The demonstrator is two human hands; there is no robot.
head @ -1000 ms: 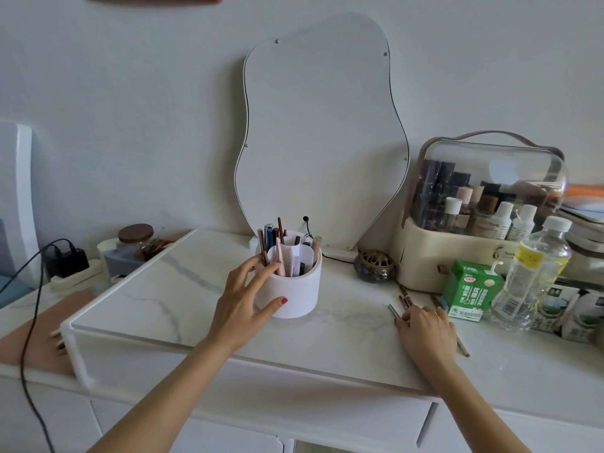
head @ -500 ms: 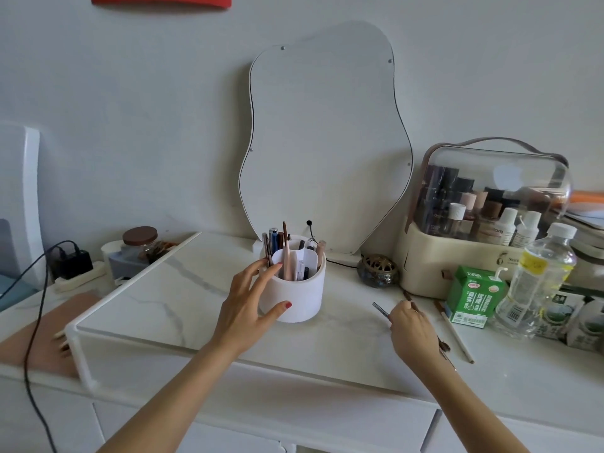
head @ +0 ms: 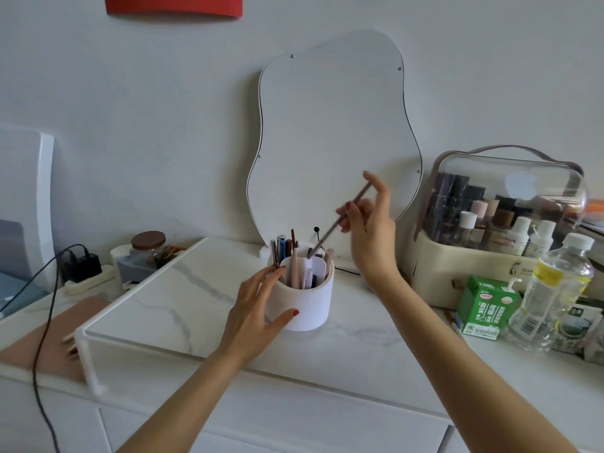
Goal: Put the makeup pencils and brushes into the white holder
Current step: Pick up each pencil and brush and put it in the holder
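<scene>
Standing near the middle of the marble shelf (head: pixel 157 299), the white holder (head: pixel 302 305) is seen by the head camera with several pencils and brushes (head: pixel 284 253) upright inside its compartments. The left hand (head: pixel 253 315) rests against the left wall of the holder, with the fingers almost straight along the rim and the thumb on the lower front; it does not curl around the holder. The right hand (head: pixel 369 230) is raised above and to the right of the holder and pinches a thin makeup pencil (head: pixel 340 220) between thumb and fingers. The pencil is tilted, and its lower tip is at the holder's rim, on the back right side; whether the tip is already inside cannot be told.

The shelf has a free surface to the left of the holder up to its white front edge and corner leg. To the right, the surface is free until the cosmetic case (head: pixel 500 243) with clear lid, the green carton (head: pixel 487 305) and the water bottle (head: pixel 552 289), which stand close together. Behind the holder a wavy mirror (head: pixel 333 132) leans on the wall. At the far left a jar (head: pixel 148 250) and a black charger (head: pixel 81 266) stand lower than the shelf.
</scene>
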